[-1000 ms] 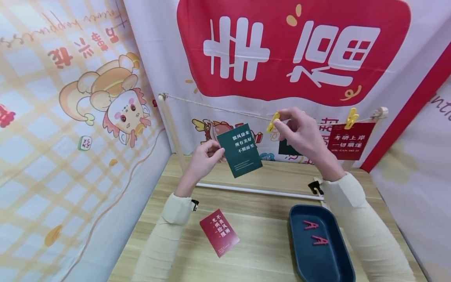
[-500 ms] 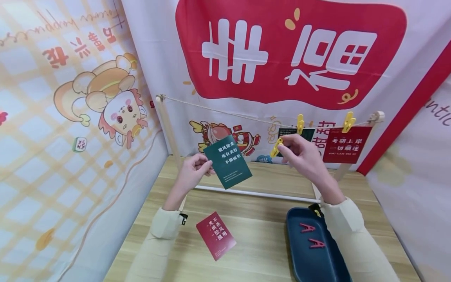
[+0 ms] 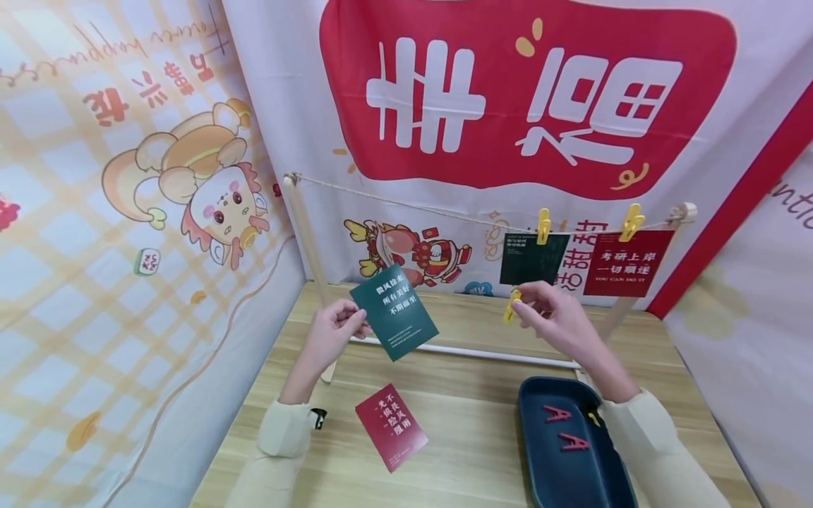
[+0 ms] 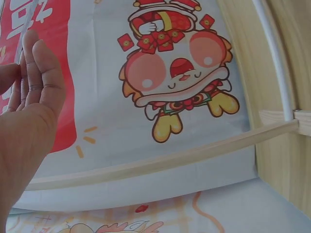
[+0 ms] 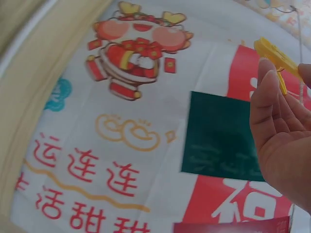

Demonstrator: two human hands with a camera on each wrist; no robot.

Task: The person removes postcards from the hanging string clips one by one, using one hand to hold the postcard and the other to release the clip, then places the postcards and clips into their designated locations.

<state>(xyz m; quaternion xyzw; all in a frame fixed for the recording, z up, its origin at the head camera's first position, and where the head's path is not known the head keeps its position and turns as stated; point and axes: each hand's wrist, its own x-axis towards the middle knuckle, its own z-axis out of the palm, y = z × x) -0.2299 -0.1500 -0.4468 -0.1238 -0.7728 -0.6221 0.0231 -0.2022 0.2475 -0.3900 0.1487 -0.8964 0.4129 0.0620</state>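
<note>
My left hand (image 3: 335,330) pinches a dark green card (image 3: 395,313) with white lettering by its left edge, in front of the rope. In the left wrist view the card shows only as a thin edge between thumb and fingers (image 4: 36,73). A yellow clothespin (image 3: 511,306) is pinched in my right hand (image 3: 559,317), below the rope and left of the blue tray. Another green card (image 3: 533,259) and a red card (image 3: 629,264) hang from the rope (image 3: 406,204), each under its own yellow clothespin. A second red card (image 3: 392,427) lies on the table.
A dark blue tray (image 3: 540,458) at the front right holds two red clothespins and a yellow one, partly behind my right sleeve. Wooden posts (image 3: 308,240) hold the rope, with a white rod (image 3: 470,351) low between them. Printed cloth hangs behind and at both sides.
My right hand has come down from the rope with the yellow clothespin, baring the hanging green card. My left hand has moved down and left with its green card.
</note>
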